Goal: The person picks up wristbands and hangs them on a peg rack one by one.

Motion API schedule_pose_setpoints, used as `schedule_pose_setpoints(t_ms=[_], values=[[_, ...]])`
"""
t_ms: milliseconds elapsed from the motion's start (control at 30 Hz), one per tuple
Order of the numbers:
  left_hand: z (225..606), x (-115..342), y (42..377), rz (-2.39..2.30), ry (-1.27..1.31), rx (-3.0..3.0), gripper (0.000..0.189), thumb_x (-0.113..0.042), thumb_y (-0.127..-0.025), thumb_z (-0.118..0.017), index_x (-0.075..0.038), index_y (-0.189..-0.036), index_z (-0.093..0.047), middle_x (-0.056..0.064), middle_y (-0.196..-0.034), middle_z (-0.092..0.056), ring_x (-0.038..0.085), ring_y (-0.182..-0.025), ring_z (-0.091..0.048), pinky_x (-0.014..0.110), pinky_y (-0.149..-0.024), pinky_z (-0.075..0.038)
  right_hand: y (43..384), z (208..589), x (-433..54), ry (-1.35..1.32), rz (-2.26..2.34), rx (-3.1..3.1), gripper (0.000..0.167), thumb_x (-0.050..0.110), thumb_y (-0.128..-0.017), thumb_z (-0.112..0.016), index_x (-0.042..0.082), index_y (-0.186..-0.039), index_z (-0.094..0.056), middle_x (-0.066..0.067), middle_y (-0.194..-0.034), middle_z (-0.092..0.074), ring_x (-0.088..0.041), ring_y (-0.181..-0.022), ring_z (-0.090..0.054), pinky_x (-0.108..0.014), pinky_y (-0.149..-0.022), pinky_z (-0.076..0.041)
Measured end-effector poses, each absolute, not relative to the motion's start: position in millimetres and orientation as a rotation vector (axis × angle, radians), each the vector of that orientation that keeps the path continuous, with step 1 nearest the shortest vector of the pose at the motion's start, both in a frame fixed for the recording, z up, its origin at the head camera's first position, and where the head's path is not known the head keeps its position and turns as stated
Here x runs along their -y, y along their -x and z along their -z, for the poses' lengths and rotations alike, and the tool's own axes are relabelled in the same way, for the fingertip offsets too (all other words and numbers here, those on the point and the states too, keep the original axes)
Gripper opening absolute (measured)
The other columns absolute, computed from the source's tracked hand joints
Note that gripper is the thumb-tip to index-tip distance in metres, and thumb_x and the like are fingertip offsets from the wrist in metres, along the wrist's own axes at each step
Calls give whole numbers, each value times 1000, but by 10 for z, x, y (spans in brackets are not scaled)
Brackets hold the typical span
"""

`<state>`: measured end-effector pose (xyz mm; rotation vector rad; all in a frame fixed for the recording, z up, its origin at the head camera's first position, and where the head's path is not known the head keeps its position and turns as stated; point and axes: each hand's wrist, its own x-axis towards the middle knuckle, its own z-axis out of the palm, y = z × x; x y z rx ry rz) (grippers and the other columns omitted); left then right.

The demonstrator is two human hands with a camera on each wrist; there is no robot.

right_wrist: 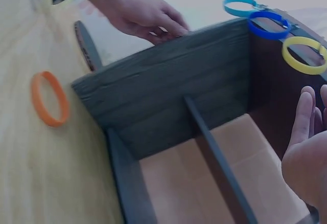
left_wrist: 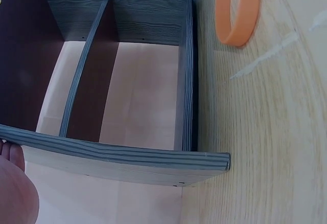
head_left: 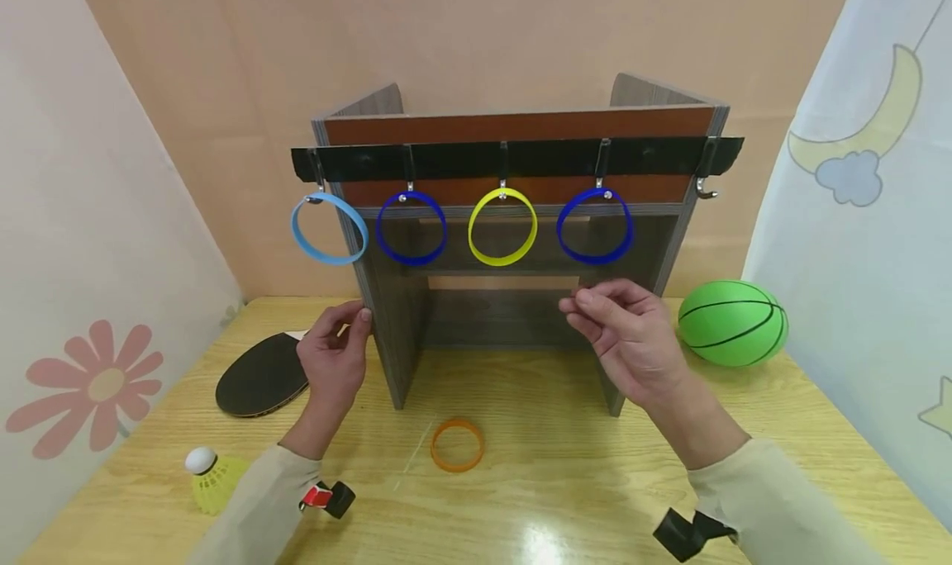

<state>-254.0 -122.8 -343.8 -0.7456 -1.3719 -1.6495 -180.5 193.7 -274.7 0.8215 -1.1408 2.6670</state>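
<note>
My left hand (head_left: 335, 354) touches the outer side of the grey wooden shelf (head_left: 387, 325) near its front edge, fingers loosely bent. In front of the shelf's right side, my right hand (head_left: 632, 334) is raised with thumb and fingertips close together and no object visible between them. Above, rings hang from hooks on a black strip (head_left: 461, 160): a light blue ring (head_left: 297, 233), a dark blue ring (head_left: 381, 239), a yellow ring (head_left: 473, 239) and another dark blue ring (head_left: 628, 235) nearest the right hand. An orange ring (head_left: 435, 456) lies on the table.
The rightmost hook (head_left: 703, 190) bears no ring. A green ball (head_left: 732, 324) sits right of the shelf. On the left lie a black table tennis paddle (head_left: 260, 377) and a yellow shuttlecock (head_left: 211, 486). Patterned cloth hangs at both sides.
</note>
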Motion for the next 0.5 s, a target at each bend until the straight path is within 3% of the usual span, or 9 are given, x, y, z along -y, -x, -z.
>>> schedule_pose_setpoints(t_ms=[500], values=[[3455,1254,2556,1643,715,1407,9,16,-85,-59,18,-94,-62,10,-78,-64,11,-68,-62,21,-65,-54,1810,3380,-1615,-671,-2579,1710,19,-11,-85,-62,6,-93,-66,-8,-85,-68,-20,-81,-67,-36,-78,-54]])
